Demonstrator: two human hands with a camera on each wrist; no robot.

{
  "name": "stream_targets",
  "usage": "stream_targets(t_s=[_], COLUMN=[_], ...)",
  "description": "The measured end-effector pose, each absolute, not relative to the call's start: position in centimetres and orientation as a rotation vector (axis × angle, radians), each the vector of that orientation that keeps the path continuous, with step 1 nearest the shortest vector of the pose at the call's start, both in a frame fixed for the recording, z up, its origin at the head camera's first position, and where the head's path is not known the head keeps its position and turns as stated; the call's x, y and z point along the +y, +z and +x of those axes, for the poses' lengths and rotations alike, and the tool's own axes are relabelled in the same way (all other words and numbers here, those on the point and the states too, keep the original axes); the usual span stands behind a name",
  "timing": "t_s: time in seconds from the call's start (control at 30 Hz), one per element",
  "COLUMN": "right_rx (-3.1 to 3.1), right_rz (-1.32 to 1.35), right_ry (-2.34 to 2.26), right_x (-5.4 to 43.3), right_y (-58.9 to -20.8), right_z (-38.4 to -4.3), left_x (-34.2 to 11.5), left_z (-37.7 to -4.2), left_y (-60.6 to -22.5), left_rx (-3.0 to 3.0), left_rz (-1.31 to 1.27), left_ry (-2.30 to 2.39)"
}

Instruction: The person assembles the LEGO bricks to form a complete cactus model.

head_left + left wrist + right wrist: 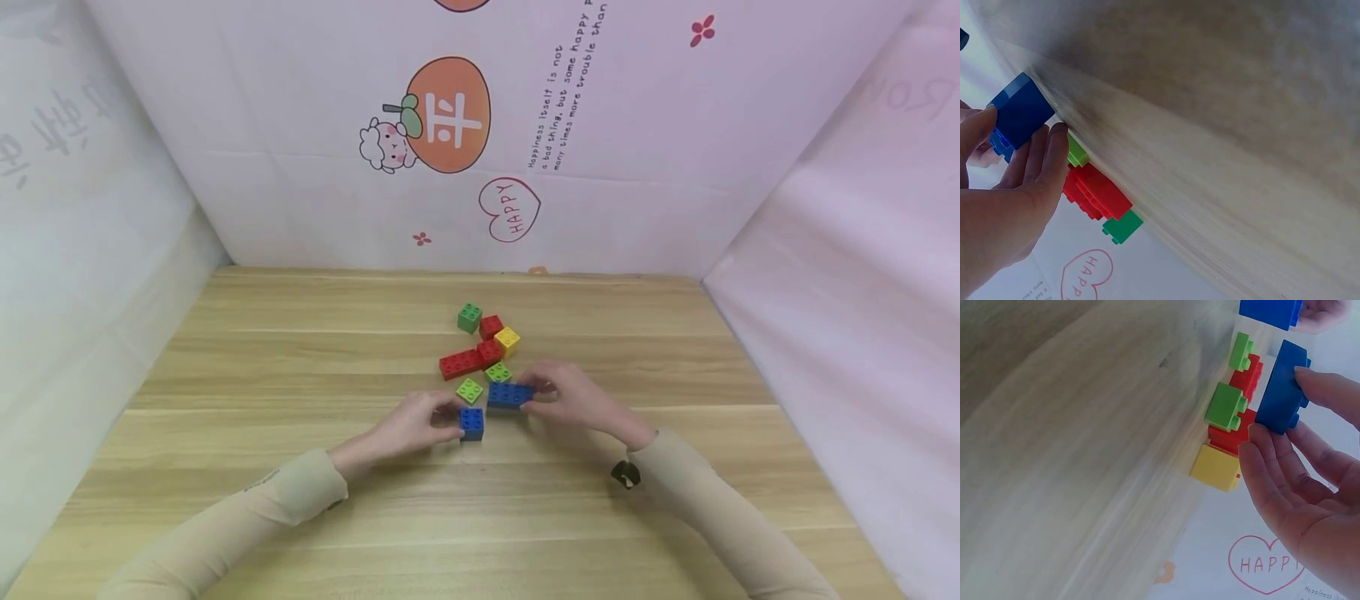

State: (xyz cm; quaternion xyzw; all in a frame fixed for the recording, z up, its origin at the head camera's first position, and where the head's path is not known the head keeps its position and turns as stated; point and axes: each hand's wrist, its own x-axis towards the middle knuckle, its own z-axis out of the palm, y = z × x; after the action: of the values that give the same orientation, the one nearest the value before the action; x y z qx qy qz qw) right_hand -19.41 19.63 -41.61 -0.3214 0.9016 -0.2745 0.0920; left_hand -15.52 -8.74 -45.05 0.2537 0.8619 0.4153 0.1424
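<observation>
Blue square building brick [472,424] pinched between the thumb and fingers of the left hand [418,427], and across from it the right hand [572,402] grips the right end of a long blue brick [508,396]! Side by side they sit, just apart, at the near edge of the cluster on the wooden bench [390,517]. Right behind come a flat lime brick [469,391] and a thicker lime brick [498,372], then a long red brick [459,364], a yellow brick [507,339] and, farthest back, a green brick [469,317]!
</observation>
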Motion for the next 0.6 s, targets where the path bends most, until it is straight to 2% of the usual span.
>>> stream_targets(t_s=[0.6], right_rx=[2.659], right_rz=[-1.094], right_ry=[-0.861], right_x=[18.4], right_y=[-40.5], right_z=[-18.4], left_x=[-8.7], left_z=[-15.5], left_y=[-44.8], left_rx=[2.512], left_rz=[0.767], left_ry=[1.180])
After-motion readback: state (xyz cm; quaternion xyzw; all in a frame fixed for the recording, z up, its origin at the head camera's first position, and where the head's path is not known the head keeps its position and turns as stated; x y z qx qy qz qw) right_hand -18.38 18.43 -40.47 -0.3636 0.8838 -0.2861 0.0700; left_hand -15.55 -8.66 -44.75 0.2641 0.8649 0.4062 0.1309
